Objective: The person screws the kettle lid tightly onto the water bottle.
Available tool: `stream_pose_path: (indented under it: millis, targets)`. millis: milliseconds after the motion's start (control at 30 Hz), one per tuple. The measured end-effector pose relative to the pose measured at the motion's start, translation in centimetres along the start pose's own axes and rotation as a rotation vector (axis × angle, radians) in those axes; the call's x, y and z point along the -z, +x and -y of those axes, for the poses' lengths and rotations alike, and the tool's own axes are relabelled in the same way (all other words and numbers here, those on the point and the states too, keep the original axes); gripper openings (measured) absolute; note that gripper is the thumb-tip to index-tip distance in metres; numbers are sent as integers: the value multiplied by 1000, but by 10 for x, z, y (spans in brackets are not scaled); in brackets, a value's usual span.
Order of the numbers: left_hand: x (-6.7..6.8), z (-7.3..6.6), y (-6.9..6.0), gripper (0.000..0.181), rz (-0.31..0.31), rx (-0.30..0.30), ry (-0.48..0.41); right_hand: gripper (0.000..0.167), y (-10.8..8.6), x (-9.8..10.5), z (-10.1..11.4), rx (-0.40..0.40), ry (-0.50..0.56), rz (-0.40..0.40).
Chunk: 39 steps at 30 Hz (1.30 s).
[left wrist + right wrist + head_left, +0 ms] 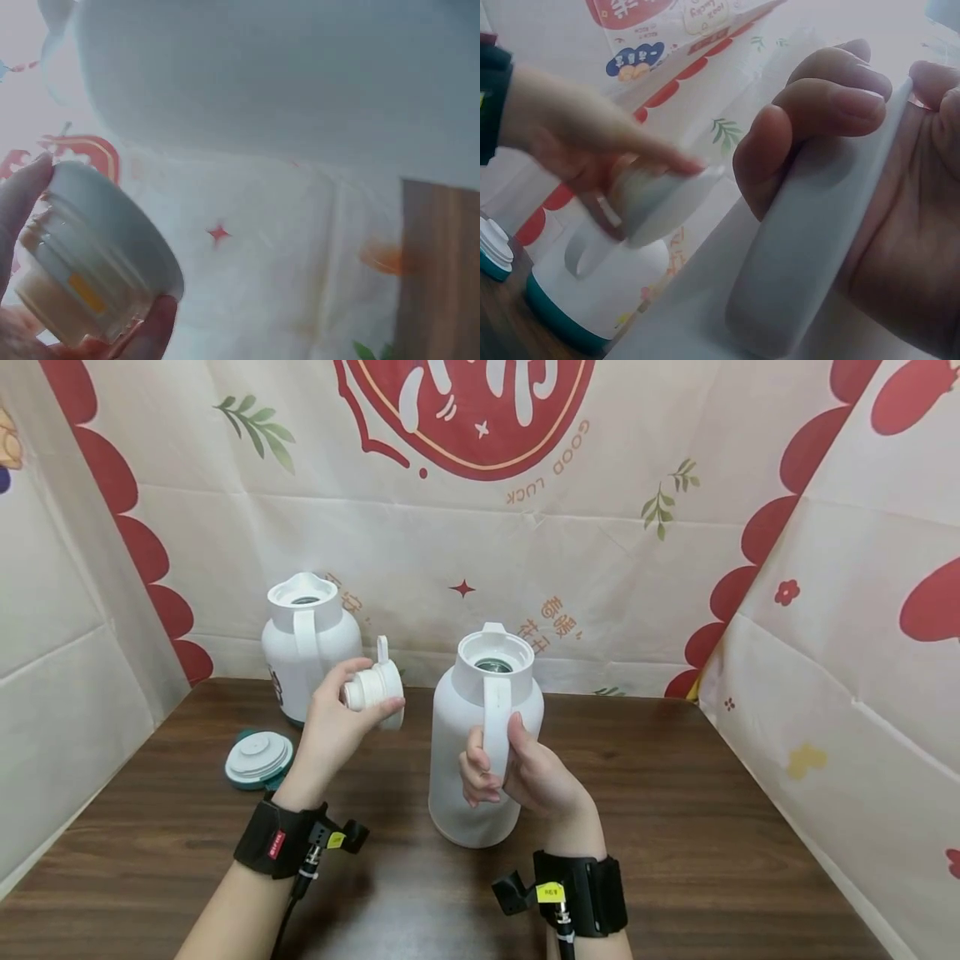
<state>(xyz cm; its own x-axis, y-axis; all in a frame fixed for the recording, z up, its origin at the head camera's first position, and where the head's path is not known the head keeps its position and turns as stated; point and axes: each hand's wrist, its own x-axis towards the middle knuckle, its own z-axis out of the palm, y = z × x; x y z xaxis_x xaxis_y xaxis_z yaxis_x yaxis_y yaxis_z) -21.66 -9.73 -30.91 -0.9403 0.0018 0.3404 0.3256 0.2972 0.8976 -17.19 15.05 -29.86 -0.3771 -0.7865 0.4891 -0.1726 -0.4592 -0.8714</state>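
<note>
A white ridged stopper (375,687) with a small upright loop is pinched between the thumb and fingers of the left hand (337,722), left of the nearer white jug (459,752). The left wrist view shows the same stopper (105,247) tilted, its ridges facing the palm. That jug stands upright with its mouth uncovered and its inner lining visible. The right hand (528,772) grips its handle (497,727); in the right wrist view the fingers (847,105) curl round the handle (817,240).
A second white jug (318,643) with a green base stands at the back left, its top uncovered. A white and green lid (258,758) lies on the brown table (675,827) in front of it. Printed cloth (600,560) hangs behind and at both sides.
</note>
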Motion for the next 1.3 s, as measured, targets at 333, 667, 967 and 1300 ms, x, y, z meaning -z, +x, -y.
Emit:
stream_pose_path:
  millis: [333,667,967,1300]
  targets:
    - [-6,-41,7,63,-58,-64,-270,54,-4,-2,-1,-11,4,-29]
    - [-11,-59,13,68,-36,-66,-351,55,-4,-3,-1,-31,-1,-56]
    - [-14,-78,23,74,-6,-94,-363,55,-3,-3,-1,-32,-2,-59]
    - [-20,-99,33,77,10,-85,-442,56,-4,-2,-2,-33,-3,-68]
